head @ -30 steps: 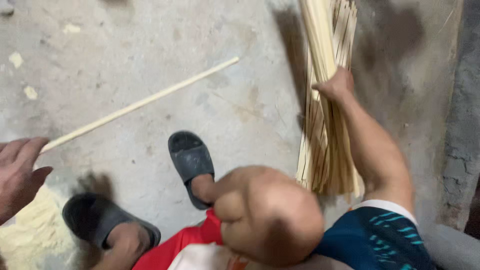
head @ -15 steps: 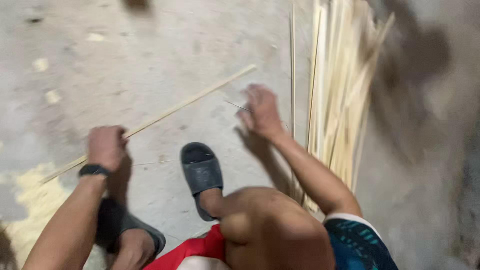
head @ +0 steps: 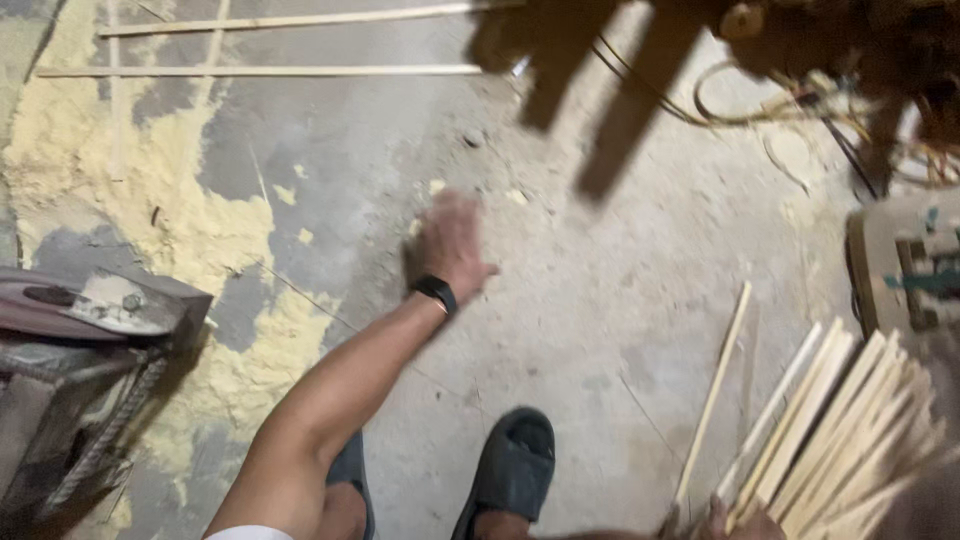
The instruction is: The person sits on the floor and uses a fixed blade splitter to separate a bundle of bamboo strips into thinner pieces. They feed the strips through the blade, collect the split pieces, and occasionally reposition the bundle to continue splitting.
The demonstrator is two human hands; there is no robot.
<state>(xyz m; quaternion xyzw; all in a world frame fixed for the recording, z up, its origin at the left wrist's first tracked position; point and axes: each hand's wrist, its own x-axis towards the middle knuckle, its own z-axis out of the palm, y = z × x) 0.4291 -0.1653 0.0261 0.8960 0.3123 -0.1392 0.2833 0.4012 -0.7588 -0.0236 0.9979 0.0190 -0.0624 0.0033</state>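
My left hand [head: 450,245], with a black band on the wrist, is stretched out low over the bare concrete floor. Its fingers are spread and nothing is in it; the picture is blurred there. Only a sliver of my right hand [head: 742,522] shows at the bottom edge, closed around the lower end of a fanned bundle of pale wooden strips [head: 850,420]. One thin strip [head: 712,395] stands apart on the left side of the bundle. My foot in a dark slipper [head: 510,470] rests between the two arms.
Yellow sawdust [head: 200,230] covers the floor at the left. Two long strips [head: 260,70] lie across the top. A dusty metal stand [head: 80,340] is at the left, tangled cables [head: 760,90] at the top right, and a boxy machine [head: 910,270] at the right.
The view has swung towards the sawdust. My left hand has left the long strip and reached forward over the floor. My right hand has sunk to the bottom edge, at the bundle.
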